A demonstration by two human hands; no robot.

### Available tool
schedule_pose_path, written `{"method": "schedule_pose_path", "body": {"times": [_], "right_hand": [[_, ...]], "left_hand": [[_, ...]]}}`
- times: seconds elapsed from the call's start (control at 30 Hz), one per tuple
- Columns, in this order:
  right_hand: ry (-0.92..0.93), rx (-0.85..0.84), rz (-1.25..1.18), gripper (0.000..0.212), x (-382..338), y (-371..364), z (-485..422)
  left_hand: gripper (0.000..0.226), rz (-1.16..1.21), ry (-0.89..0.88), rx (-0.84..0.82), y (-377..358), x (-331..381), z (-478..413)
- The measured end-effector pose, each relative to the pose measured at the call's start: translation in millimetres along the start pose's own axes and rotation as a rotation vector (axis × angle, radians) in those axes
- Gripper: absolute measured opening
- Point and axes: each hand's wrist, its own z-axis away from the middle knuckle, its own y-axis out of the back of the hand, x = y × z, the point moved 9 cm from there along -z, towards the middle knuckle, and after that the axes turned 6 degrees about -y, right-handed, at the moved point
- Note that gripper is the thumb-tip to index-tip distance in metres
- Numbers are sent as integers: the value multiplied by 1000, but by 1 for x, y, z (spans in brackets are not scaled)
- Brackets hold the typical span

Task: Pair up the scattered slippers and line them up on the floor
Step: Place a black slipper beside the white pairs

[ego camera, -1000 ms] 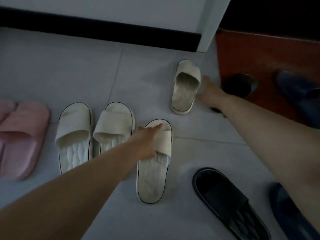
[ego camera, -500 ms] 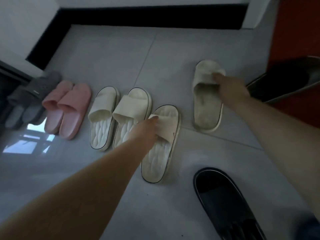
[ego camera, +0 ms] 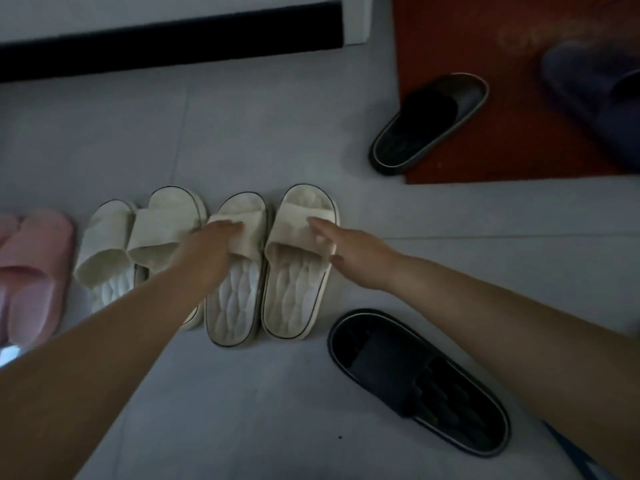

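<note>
Since a second ago: both cream slippers I am handling have come together; the far one, which lay apart near the door frame, now sits flush beside its mate, and the camera has swung back toward the mat.
Head view, left hand (ego camera: 211,252): it lies flat over the strap of the third cream slipper (ego camera: 237,271), palm down; I cannot tell whether the fingers are curled under the strap or only pressing.
Head view, right hand (ego camera: 349,252): fingers extended across the strap of the fourth cream slipper (ego camera: 298,265), the thumb out by the slipper's outer edge; a loose hold or none, I cannot tell which.
Row so far: pink pair (ego camera: 31,271) at the left, then the first cream pair (ego camera: 138,244), then the pair under my hands, toes all toward the wall.
Next candidates: one black slipper (ego camera: 420,379) lies just beside my right forearm, near me, its long axis slanting down to the right; the other black slipper (ego camera: 431,123) lies partly on the red mat (ego camera: 519,140), well apart, slanting the opposite way.
Nearer hand: my right, I judge, for both black ones.
Turn needed: each must rotate to match the row.
Also loose: a dark blue slipper (ego camera: 595,95), blurred, on the mat.
</note>
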Motion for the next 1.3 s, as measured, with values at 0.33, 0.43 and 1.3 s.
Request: {"method": "schedule_pose_path", "body": {"times": [0.33,0.43,1.3], "right_hand": [[-85,-496,444,108,54,-36,144],[3,-390,559,93,46,-50,142],[-405,500,-9,78,133,203,-31]], "left_hand": [[82,106,-579,-155,-15,175,-21],[72,255,-604,-146,-23,187,-17],[70,414,-384,-87,-58,173,-10]]}}
